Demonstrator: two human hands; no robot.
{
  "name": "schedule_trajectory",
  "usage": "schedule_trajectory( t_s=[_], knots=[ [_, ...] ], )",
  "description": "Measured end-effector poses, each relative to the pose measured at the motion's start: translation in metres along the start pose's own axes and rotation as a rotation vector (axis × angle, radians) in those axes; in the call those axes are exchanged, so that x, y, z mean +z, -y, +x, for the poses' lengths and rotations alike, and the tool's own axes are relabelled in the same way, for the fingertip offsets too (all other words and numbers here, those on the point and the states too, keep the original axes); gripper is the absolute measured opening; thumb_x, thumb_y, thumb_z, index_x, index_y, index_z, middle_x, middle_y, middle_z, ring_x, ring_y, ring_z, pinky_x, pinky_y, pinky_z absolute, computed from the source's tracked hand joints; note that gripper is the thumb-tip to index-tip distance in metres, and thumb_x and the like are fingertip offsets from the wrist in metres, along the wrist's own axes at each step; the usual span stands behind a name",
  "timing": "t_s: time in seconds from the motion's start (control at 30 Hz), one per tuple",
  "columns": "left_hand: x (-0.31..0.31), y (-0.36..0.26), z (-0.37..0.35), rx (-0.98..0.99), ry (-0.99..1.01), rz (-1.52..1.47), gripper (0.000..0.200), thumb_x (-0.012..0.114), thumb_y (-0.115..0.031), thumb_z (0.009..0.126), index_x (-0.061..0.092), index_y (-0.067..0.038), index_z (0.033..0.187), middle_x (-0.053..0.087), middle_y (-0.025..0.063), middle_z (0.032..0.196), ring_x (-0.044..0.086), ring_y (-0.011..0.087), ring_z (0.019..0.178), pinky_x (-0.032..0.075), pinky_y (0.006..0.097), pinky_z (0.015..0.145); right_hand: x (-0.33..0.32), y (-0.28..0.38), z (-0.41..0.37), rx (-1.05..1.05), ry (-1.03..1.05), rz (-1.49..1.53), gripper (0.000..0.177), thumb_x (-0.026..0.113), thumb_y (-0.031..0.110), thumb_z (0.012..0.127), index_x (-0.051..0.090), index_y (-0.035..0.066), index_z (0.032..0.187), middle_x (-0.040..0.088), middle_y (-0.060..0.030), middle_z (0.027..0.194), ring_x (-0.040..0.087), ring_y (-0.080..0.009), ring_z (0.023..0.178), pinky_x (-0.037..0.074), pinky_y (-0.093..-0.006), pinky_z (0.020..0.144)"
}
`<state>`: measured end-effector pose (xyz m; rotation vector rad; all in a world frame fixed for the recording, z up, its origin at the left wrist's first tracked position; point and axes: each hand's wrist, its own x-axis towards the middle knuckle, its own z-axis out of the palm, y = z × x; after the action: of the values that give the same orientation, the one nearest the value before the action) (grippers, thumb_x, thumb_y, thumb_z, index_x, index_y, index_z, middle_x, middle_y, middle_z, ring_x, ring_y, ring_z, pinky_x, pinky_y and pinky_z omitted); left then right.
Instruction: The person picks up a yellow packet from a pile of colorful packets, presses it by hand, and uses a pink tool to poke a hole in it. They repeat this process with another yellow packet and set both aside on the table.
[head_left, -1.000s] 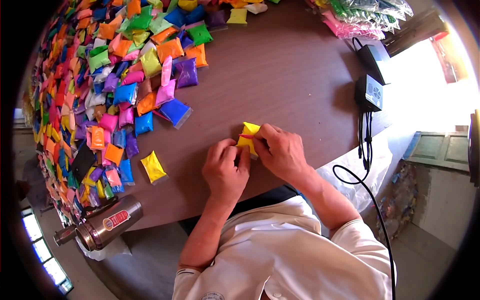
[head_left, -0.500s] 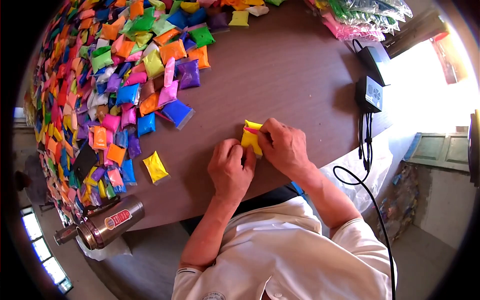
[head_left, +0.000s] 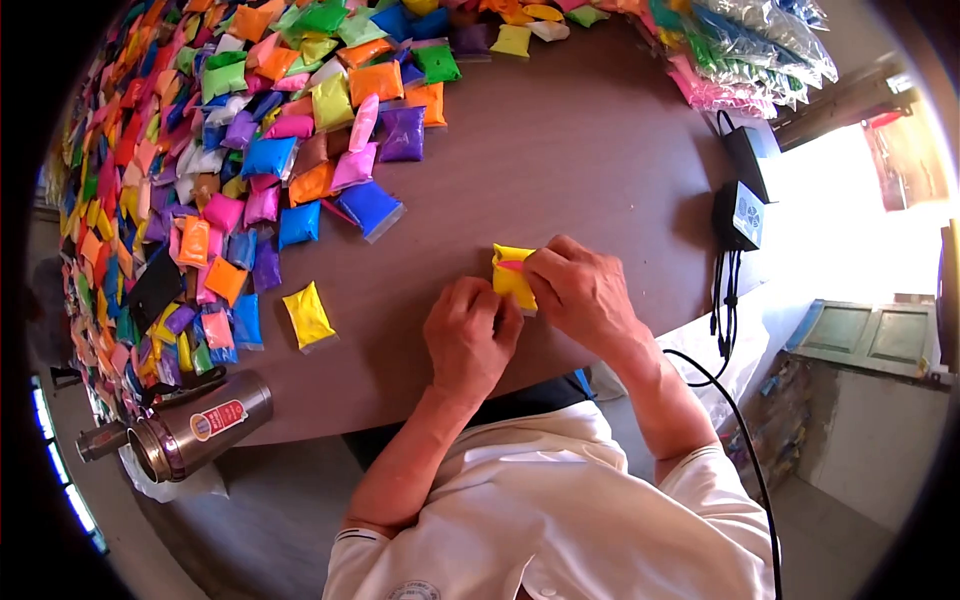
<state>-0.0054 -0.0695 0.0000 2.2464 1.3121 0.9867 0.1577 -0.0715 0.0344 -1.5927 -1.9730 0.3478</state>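
A yellow clay-like packet [head_left: 515,288] lies on the brown table in front of me, between my two hands. My right hand [head_left: 585,290] is closed at the packet's right side, its thumb and fingers pinched together. From those fingertips a small pink piece [head_left: 510,266] sticks out across the upper part of the packet. My left hand [head_left: 468,330] is closed too, fingers curled and fingertips right at the packet's lower left edge; I cannot tell what is in it. Another yellow packet [head_left: 309,316] lies flat to the left of my hands.
A large heap of colourful packets [head_left: 310,183] covers the table's left and far side. A metal flask [head_left: 205,425] lies at the left front edge. Black boxes [head_left: 738,215] with cables stand at the right, and clear plastic bags [head_left: 755,60] are stacked at the back right.
The camera view has shifted slightly. My hands stay at the yellow packet in nearly the same pose, and the pink piece still sticks out from the right fingertips.
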Motion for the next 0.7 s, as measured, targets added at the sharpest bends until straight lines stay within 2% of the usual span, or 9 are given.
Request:
schedule_trajectory(
  t_s=[0.1,0.37,0.47,0.7],
  knots=[
    [0.002,0.000,-0.002,-0.027,-0.026,0.004,0.013,0.068,-0.009,0.077,0.057,-0.002,0.074,0.056,0.0097,0.078,0.059,0.0281,0.071,0.051,0.0378,0.062,0.006,-0.002,0.002,0.062,0.105,0.037,0.007,0.066,0.011,0.081,0.062,0.004,0.081,0.060,-0.0105,0.077,0.061,-0.0290,0.066,0.048,-0.0383,0.058],
    [-0.003,0.002,-0.003,-0.011,-0.006,-0.039,0.012,0.068,-0.007,0.076,0.058,-0.002,0.076,0.058,0.0100,0.080,0.059,0.0284,0.072,0.051,0.0380,0.062,-0.007,0.007,0.008,0.143,0.069,0.120,0.011,0.060,0.014,0.084,0.060,0.004,0.080,0.060,-0.0119,0.077,0.060,-0.0327,0.067,0.046,-0.0425,0.056],
    [-0.004,0.001,-0.001,-0.008,-0.009,-0.045,0.011,0.068,-0.006,0.075,0.059,-0.002,0.077,0.058,0.0101,0.080,0.059,0.0282,0.072,0.051,0.0381,0.063,-0.004,0.010,0.010,0.060,0.124,0.066,0.011,0.060,0.014,0.084,0.059,0.004,0.080,0.061,-0.0123,0.076,0.060,-0.0337,0.067,0.046,-0.0430,0.057],
    [-0.002,0.003,0.000,-0.027,-0.045,-0.078,0.011,0.068,-0.006,0.075,0.058,-0.002,0.077,0.058,0.0102,0.081,0.059,0.0289,0.073,0.051,0.0385,0.063,0.005,0.005,0.015,0.070,0.156,-0.023,0.010,0.063,0.012,0.082,0.058,0.004,0.078,0.060,-0.0115,0.072,0.060,-0.0328,0.065,0.048,-0.0405,0.058]
  ],
)
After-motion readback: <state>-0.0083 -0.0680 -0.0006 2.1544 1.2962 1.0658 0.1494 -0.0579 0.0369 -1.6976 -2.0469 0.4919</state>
